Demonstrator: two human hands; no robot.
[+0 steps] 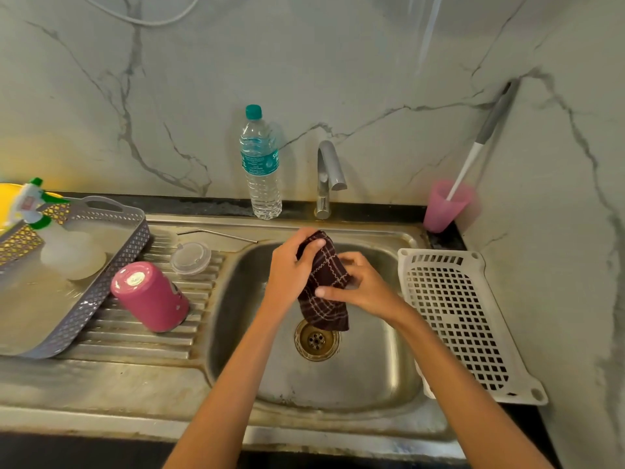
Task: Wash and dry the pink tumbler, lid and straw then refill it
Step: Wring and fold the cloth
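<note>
The pink tumbler (150,296) stands upside down on the ribbed drainboard left of the sink basin (372,374). Its clear lid (191,258) lies just behind it, and the metal straw (216,234) lies flat along the back of the drainboard. Over the basin, both hands hold a dark brown checked cloth (324,292). My left hand (291,269) grips the cloth's upper part. My right hand (362,286) pinches its right side, and the lower end hangs above the drain (316,340).
A water bottle (261,164) with a teal cap and the tap (328,179) stand behind the sink. A grey basket tray (98,292) with a spray bottle (30,204) sits at left. A white perforated tray (463,319) lies at right, behind it a pink cup (443,211) holding a brush.
</note>
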